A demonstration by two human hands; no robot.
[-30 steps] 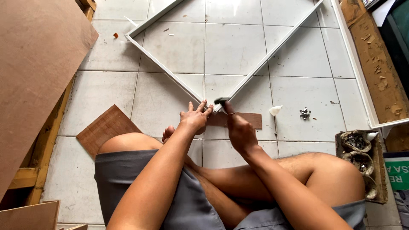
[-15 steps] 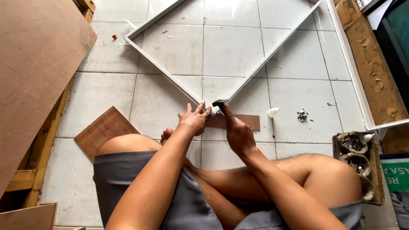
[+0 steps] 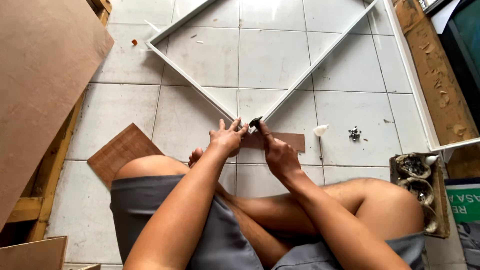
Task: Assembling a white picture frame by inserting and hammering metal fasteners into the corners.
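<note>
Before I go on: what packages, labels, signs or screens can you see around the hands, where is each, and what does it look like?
Green printed sign or package with white lettering: at the right edge, beside the right knee, cut off by the frame.
Grey moulded-pulp tray: on the tiled floor just left of it, its cups holding small metal parts.
Dark screen-like panel: top right corner, greenish-black, partly out of view; what it is cannot be told.

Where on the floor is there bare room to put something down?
Bare tile lies inside the white frame, and left of its corner, above the brown board. It is crowded at the corner, where the left hand and right hand meet, and by the screws.
</note>
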